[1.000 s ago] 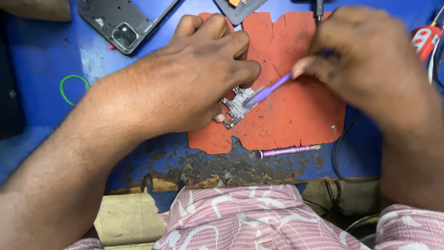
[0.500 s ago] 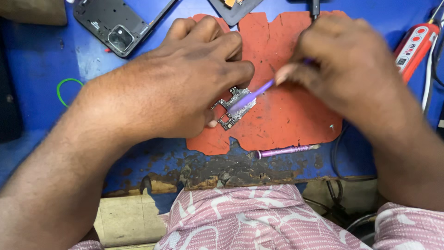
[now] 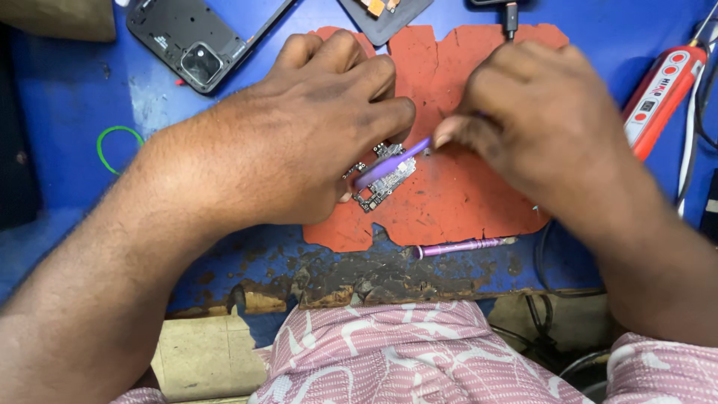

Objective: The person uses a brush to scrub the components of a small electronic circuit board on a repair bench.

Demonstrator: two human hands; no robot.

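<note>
- Red-orange rubber mat (image 3: 464,194), torn along its edges, lies on the blue bench top (image 3: 75,112); the small circuit board (image 3: 381,187) sits on it, a little to 9 o'clock of the mat's middle.
- Left hand (image 3: 299,135) lies knuckles up over the board's 9 o'clock side, fingers curled down onto it and pinning it to the mat; part of the board is hidden beneath them.
- Right hand (image 3: 538,127), at 3 o'clock of the board, pinches the purple tool (image 3: 393,161) between thumb and fingers, its grip closed on the handle end.
- Purple tool slants from the right hand toward 8 o'clock, and its tip rests over the board; whether it touches a component cannot be told.
- At 5 o'clock of the board, a purple screwdriver (image 3: 464,245) lies flat across the mat's near edge.
- At 11 o'clock, well apart from the hands, an opened phone frame (image 3: 198,45) with a camera hole lies on the bench.
- At 9 o'clock, near the left forearm, lies a green rubber band (image 3: 112,146).
- At 2 o'clock, beyond the right hand, lies a red and white handheld device (image 3: 662,93).
- Worn, dark patches mark the bench's near edge at 6 o'clock.
</note>
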